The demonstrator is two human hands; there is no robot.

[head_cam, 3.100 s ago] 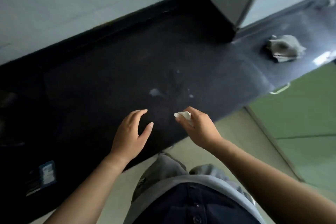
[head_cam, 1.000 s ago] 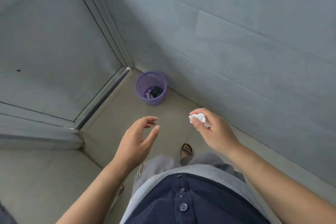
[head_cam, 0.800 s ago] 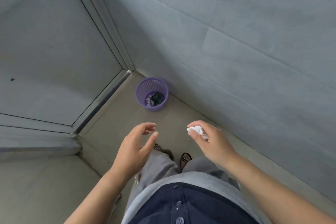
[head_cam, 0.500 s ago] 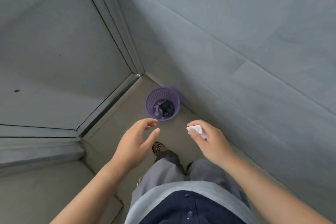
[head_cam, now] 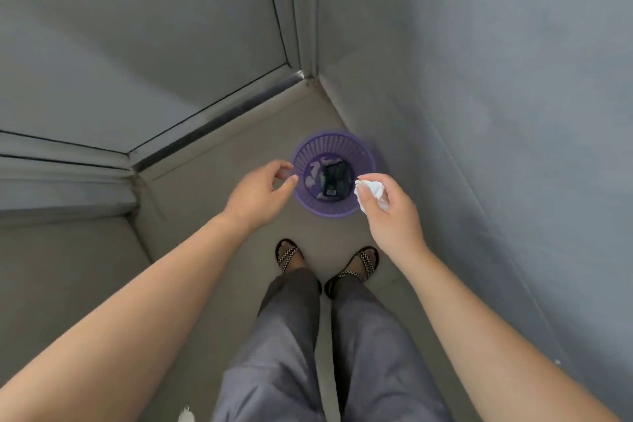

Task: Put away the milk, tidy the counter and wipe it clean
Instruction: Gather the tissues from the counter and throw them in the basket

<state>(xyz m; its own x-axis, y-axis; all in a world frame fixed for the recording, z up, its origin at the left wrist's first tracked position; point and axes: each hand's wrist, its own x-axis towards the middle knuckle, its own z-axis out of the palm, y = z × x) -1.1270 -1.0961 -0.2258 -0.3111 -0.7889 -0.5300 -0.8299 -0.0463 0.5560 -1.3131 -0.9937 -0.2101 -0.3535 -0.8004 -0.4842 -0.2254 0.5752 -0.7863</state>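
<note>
I see the purple bin (head_cam: 334, 144) in the frame's centre, its mouth open from above. The wall (head_cam: 496, 96) crowds its right; the door track (head_cam: 219, 120) runs upper left. Bare floor (head_cam: 212, 188) lies left of it.

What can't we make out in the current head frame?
- Tissue: partly wrapped by the right hand; its full size is hidden.
- Bin contents: a dark packet and pale scraps, too small and blurred to identify.
- Bin's near rim: partly covered by both hands.
- Left hand: its palm faces away, so whether it holds anything cannot be told.
- Counter and milk: outside the frame.
</note>
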